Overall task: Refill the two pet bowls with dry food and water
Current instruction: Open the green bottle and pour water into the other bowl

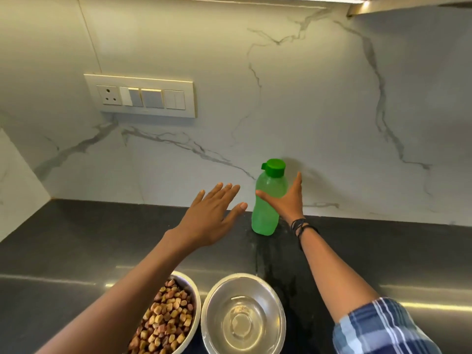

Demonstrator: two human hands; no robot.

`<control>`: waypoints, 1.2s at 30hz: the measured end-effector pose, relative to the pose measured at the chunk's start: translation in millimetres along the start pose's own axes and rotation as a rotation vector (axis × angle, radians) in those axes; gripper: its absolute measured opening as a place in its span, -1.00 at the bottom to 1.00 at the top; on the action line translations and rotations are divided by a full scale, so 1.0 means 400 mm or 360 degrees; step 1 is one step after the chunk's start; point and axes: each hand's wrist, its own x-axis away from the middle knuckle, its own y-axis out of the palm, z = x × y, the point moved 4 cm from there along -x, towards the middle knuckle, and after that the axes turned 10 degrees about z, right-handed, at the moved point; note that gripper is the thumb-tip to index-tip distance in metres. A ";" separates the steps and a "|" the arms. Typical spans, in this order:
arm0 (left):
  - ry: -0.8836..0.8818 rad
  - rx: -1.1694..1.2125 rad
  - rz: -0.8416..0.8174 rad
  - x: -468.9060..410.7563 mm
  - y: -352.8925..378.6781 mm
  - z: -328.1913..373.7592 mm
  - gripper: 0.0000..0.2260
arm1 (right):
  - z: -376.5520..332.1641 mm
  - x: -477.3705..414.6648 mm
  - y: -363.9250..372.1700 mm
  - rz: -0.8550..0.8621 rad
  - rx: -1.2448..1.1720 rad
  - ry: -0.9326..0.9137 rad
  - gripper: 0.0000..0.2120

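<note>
The right hand [287, 200] is curled round the capped bottle [264, 218]; the left hand [212, 215] is held open, empty, at its 9 o'clock. At 6 o'clock the water bowl [217, 302] is set, shallowly filled; at 7 o'clock, the kibble bowl [196, 300], heaped.

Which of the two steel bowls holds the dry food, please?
The bowl on the left: it is heaped with brown kibble, whereas the bowl on its right holds only clear water.

You get bright, even light from the strip [364, 2] at top right, streaking glare across the dark worktop [76, 238]. The bottle [268, 200] casts a soft shadow rightward on the wall [319, 123]. Your edges bend.
</note>
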 end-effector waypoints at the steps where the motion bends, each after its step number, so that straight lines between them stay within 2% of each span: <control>1: -0.0025 0.0014 0.0015 -0.003 0.001 -0.003 -0.44 | 0.001 -0.020 0.014 -0.0018 -0.0008 -0.0011 0.31; 6: -0.0070 0.0085 0.0003 -0.004 0.026 0.026 -0.42 | 0.010 -0.044 0.049 0.0051 -0.0003 -0.0047 -0.12; 10: -0.0030 0.0201 0.0013 0.025 0.026 0.066 -0.41 | 0.018 0.030 0.006 0.0241 -0.0139 -0.0097 -0.23; 14: 0.0053 0.0495 0.0160 0.052 0.001 0.093 -0.38 | 0.029 0.152 -0.130 0.0388 -0.0231 -0.0095 -0.24; 20: 0.0248 0.0818 0.0228 0.098 0.020 0.200 -0.44 | 0.027 0.349 -0.326 0.0388 -0.0140 -0.0132 -0.22; 27: 0.0561 0.0845 0.0058 0.085 0.053 0.348 -0.35 | 0.085 0.467 -0.400 0.0477 -0.0117 -0.0065 -0.23; 31: 0.0706 0.0800 0.0011 0.054 0.057 0.407 -0.31 | 0.105 0.480 -0.394 0.0444 -0.0179 -0.0069 -0.27; 36: 0.0842 0.0699 -0.0084 0.012 0.082 0.473 -0.29 | 0.133 0.475 -0.379 0.0363 -0.0211 -0.0024 -0.21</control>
